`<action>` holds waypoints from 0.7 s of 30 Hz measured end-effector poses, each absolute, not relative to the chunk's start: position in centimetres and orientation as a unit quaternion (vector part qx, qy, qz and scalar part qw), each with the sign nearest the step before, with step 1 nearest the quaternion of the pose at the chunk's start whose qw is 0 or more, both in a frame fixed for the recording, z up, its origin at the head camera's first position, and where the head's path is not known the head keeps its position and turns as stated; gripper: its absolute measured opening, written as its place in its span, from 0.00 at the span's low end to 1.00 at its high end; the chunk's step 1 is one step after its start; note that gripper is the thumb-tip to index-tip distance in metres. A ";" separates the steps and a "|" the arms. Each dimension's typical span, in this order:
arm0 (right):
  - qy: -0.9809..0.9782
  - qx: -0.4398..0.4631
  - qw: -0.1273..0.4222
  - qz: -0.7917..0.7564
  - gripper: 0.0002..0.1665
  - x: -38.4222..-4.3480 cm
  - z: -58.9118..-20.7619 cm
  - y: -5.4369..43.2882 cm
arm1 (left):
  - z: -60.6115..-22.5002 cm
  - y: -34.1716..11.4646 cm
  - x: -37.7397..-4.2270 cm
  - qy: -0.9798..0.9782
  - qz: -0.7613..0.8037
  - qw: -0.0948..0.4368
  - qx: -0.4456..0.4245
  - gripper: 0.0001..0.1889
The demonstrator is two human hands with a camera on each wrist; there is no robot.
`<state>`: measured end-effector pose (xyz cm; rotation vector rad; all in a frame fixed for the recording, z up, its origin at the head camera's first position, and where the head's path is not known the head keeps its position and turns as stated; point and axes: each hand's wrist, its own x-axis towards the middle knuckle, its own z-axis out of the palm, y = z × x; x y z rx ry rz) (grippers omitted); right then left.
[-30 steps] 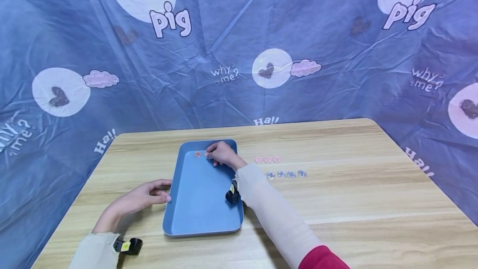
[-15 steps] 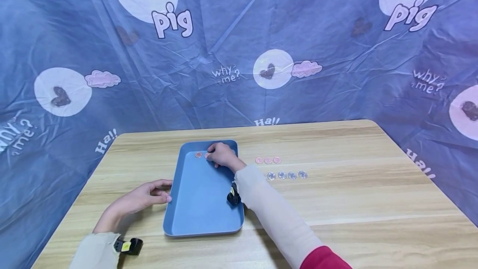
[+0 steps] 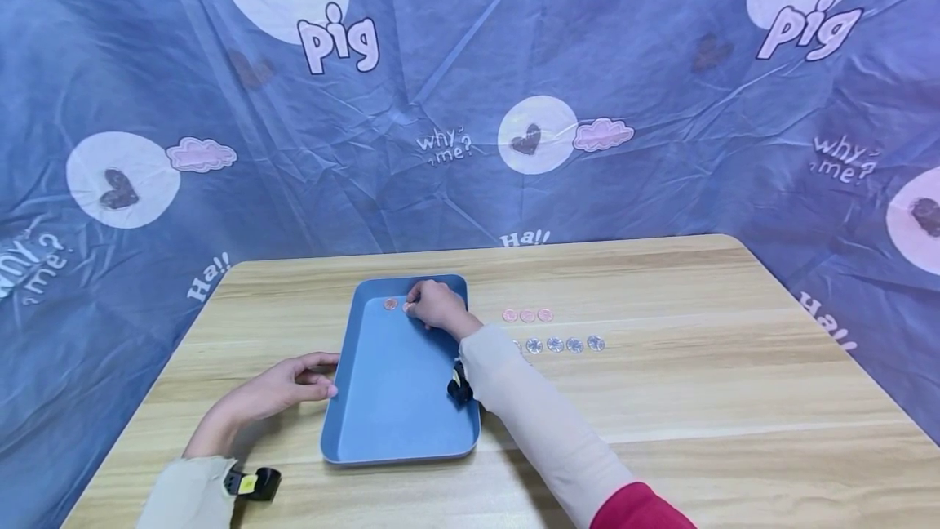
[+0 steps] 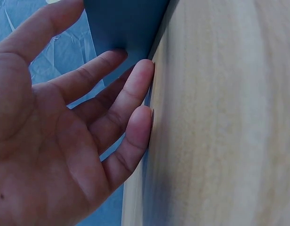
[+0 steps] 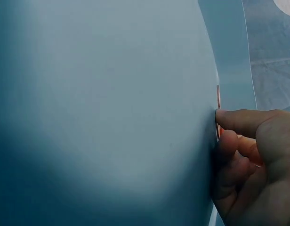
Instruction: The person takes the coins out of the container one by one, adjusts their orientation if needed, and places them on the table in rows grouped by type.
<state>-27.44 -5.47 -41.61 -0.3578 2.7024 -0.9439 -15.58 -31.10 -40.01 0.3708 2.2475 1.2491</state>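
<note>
A blue rectangular tray (image 3: 400, 406) lies on the wooden table. Inside its far end, my right hand (image 3: 441, 306) pinches a copper-coloured coin (image 3: 407, 308) down at the tray floor. Another copper-coloured coin (image 3: 391, 304) lies just left of it. From the right wrist, the coins appear nearly edge-on, with the thumb and fingers (image 5: 229, 141) around the nearer coin (image 5: 219, 132). My left hand (image 3: 275, 390) rests beside the tray's left wall, fingers spread and loosely bent. In the left wrist view its fingertips (image 4: 142, 70) reach the tray's outer side (image 4: 126, 28) and the tabletop.
Right of the tray, three copper-coloured coins (image 3: 527, 316) form a short row on the table (image 3: 698, 398). Nearer to me runs a row of several silver coins (image 3: 556, 344), its left end partly hidden by my right sleeve (image 3: 529, 398). A printed blue cloth (image 3: 441, 186) hangs behind.
My right fingers have shifted slightly at the pinched coin, which now shows more plainly beside the other one. The left hand and the tray stay where they were.
</note>
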 end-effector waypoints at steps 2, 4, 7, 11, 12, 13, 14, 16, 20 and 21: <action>0.929 -0.125 0.130 -0.323 0.12 -27.5 -41.6 -5.5 | -40.0 -31.1 -15.6 0.834 0.463 0.267 0.137 0.36; 0.929 -0.129 0.133 -0.321 0.11 -27.5 -41.7 -5.4 | -39.9 -31.1 -15.6 0.835 0.462 0.266 0.137 0.36; 0.926 -0.131 0.138 -0.326 0.10 -27.6 -41.8 -5.4 | -39.9 -31.0 -15.5 0.834 0.463 0.268 0.137 0.36; 0.920 -0.133 0.140 -0.341 0.08 -27.5 -41.7 -5.3 | -39.9 -31.1 -15.5 0.834 0.461 0.270 0.137 0.36; 0.919 -0.134 0.139 -0.344 0.08 -27.5 -41.7 -5.3 | -39.9 -31.1 -15.6 0.835 0.461 0.269 0.137 0.36; 0.917 -0.136 0.139 -0.349 0.08 -27.5 -41.7 -5.3 | -39.9 -31.1 -15.6 0.835 0.460 0.269 0.137 0.36; 0.915 -0.139 0.138 -0.352 0.08 -27.5 -41.7 -5.2 | -40.0 -31.1 -15.6 0.835 0.459 0.269 0.137 0.36; 0.913 -0.144 0.136 -0.356 0.07 -27.5 -41.7 -5.2 | -40.0 -31.2 -15.6 0.836 0.459 0.269 0.138 0.36; 0.911 -0.149 0.134 -0.362 0.06 -27.5 -41.6 -5.1 | -40.0 -31.2 -15.5 0.838 0.456 0.266 0.139 0.36; 0.910 -0.149 0.134 -0.363 0.06 -27.5 -41.6 -5.1 | -40.0 -31.2 -15.5 0.838 0.456 0.265 0.139 0.36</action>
